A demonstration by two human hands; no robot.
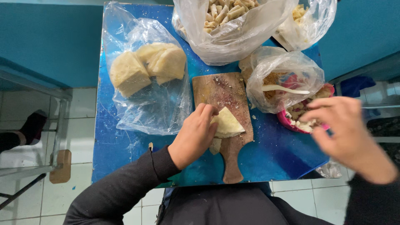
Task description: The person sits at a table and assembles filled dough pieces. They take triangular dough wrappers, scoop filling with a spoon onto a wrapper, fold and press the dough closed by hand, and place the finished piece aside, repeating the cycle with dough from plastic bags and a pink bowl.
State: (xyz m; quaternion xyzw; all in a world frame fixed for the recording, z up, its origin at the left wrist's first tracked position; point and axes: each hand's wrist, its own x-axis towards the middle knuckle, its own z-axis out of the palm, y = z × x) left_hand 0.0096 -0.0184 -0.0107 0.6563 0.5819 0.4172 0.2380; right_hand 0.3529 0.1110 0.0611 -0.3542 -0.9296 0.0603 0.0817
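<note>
Blue bench (125, 146) is packed: clear bags of folded wrappers (148, 66), rolled pieces (225, 12) and a pink filling bowl (302, 121). On the wooden board (223, 93), the left hand (193, 135) pins a pale triangular dough wrapper (228, 123), fingers curled closed on its edge. Right hand (350, 133) hovers blurry over the bowl, grip loose and open, holding nothing.

The left hand (195, 135) lies knuckles up near the middle, fingers curled and pressing down, dark sleeve to the wrist, while the right hand (348, 133) hovers blurred at right, fingers loosely spread.
</note>
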